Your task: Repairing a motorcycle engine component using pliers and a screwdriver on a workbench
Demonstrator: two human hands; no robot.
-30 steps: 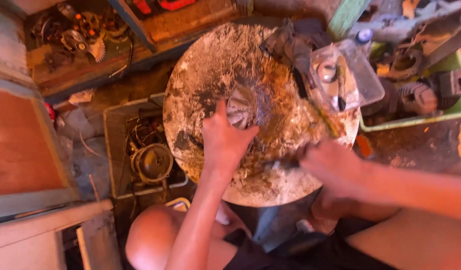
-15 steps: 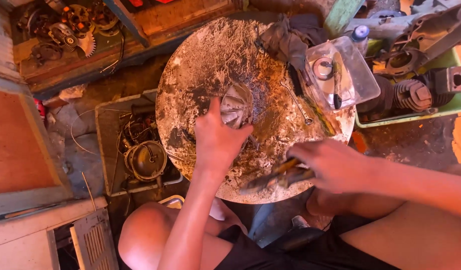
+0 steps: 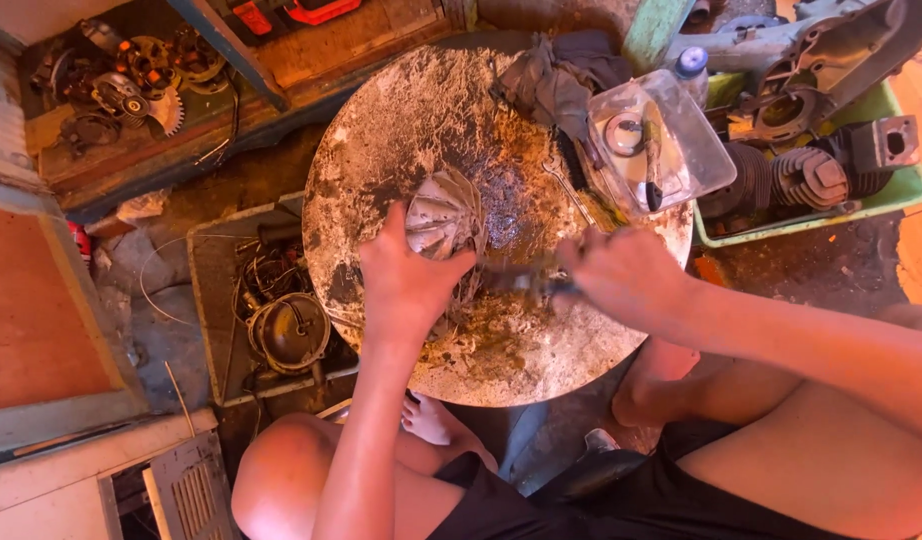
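Grime covers the round table [image 3: 381, 160], and near its middle a grey finned metal part [image 3: 443, 212] is held down by the left hand [image 3: 409, 285]. The fingers [image 3: 393, 230] are wrapped over the part's near and left edges, so the part lies just beyond the palm, on the far side from the person. A thin dark tool [image 3: 526, 282] is gripped in the clenched right hand [image 3: 621, 280]; what kind of tool it is cannot be told through the blur. Its long axis runs almost level across the table, with the tip pointed left toward the lower right edge of the finned part, close to it or touching. The left hand is the nearer to the part, while the right is kept just beside it. A grey rag [image 3: 561, 80] and a clear plastic box [image 3: 661, 140] are seen at the table's far right rim, well apart from both hands.
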